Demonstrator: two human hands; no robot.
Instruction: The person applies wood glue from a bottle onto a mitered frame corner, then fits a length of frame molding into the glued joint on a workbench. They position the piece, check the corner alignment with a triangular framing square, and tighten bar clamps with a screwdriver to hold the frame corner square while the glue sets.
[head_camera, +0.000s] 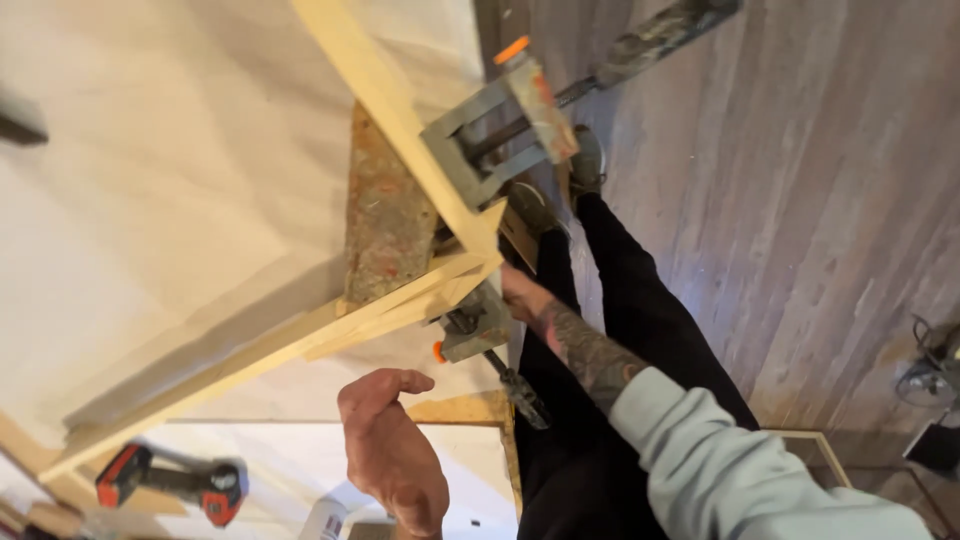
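Two pale wooden strips (300, 345) meet at a corner (485, 235) over the edge of a white-covered worktable (170, 200). A grey metal clamp (500, 130) with an orange tip grips the upper strip. A second grey clamp (475, 325) sits under the corner on the lower strip. My right hand (522, 295), on a tattooed forearm with a pale green sleeve pushed back, is wrapped on this lower clamp, its fingertips hidden behind it. My left hand (392, 450) hovers below the corner with loosely curled fingers and holds nothing.
A mottled rusty block (385, 215) lies under the strips. A red and black power drill (170, 482) and a white bottle (330, 518) lie on the lower table. My black-trousered legs and shoes (588, 160) stand on grey plank flooring (800, 200). Cables (930, 365) lie at right.
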